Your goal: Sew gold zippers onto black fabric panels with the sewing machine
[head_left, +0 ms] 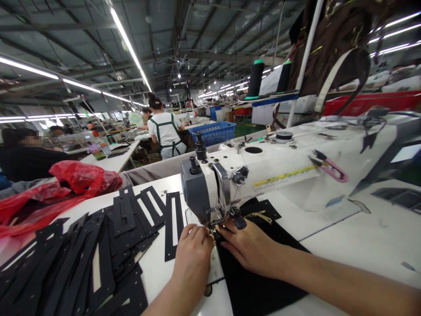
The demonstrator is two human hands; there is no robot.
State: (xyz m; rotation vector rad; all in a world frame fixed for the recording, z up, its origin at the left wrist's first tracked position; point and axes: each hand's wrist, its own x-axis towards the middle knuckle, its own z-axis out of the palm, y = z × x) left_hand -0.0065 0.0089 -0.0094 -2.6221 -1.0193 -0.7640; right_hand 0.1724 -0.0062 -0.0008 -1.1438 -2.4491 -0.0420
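A white sewing machine [283,162] stands before me with its needle area low at the front. Beneath its head lies a piece of black fabric [259,289], spreading toward me, with a gold zipper pull [261,216] on it behind my right hand. My right hand [248,245] rests flat on this fabric, fingers stretched toward the presser foot. On the other side of the needle, my left hand [195,252] has its fingers curled and pressed together; what is between them is hidden. One black slotted strip [169,226] lies just left of that hand.
Many black slotted pieces [88,259] are heaped on the left of the white table [154,272]. Behind them sits a red plastic bag [82,180]. Pink-handled thread snips [330,166] rest on the machine arm. A blue crate [213,134] and a co-worker [165,127] are farther off.
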